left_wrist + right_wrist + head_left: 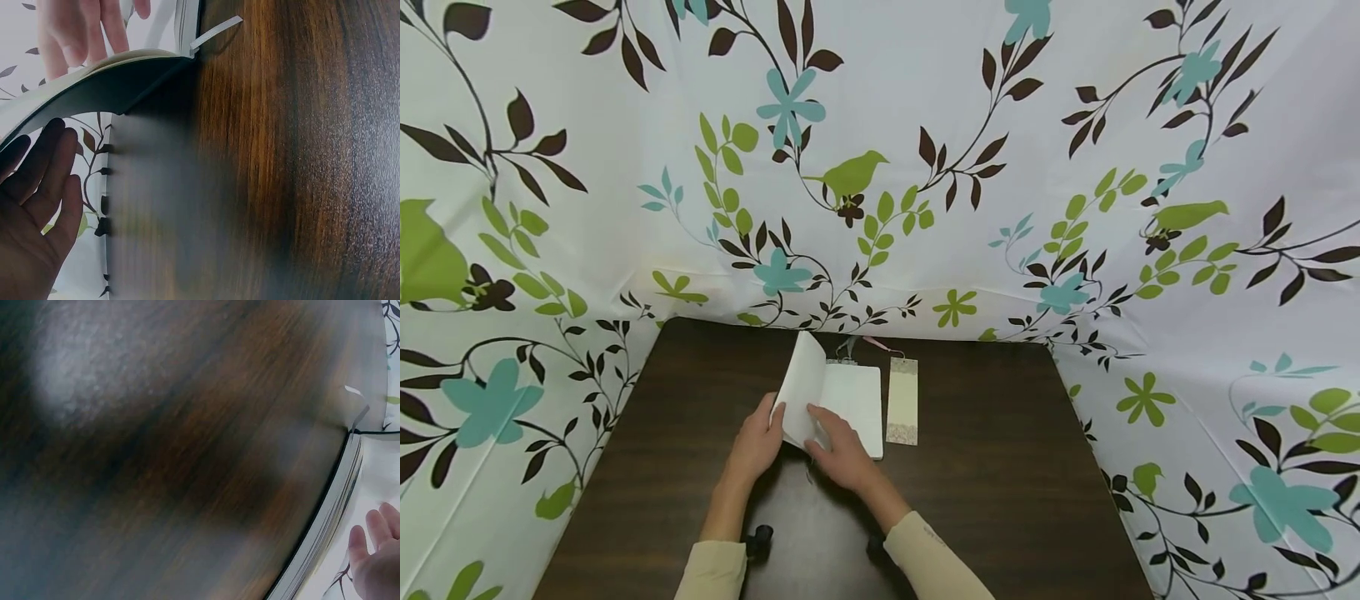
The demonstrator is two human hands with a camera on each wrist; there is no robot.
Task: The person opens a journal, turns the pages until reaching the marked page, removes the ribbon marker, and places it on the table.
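A notebook (852, 400) with blank white pages and a dark cover lies spread on the table, its left side raised at a slant. My left hand (757, 442) holds that raised side, thumb on the page and fingers behind; in the left wrist view, those fingers lie under the dark cover (119, 87). My right hand (842, 450) rests its fingertips on the raised page near the fold, its fingers loosely extended in the right wrist view. A thin pale ribbon (215, 32) sticks out from the bottom of the spine.
A cream bookmark (902, 400) with patterned ends and a pink string lies just right of the notebook. Grey strings (847, 346) show at the notebook's top edge. The dark wooden table (1000, 467) is backed by a leaf-and-bird patterned curtain (955, 250).
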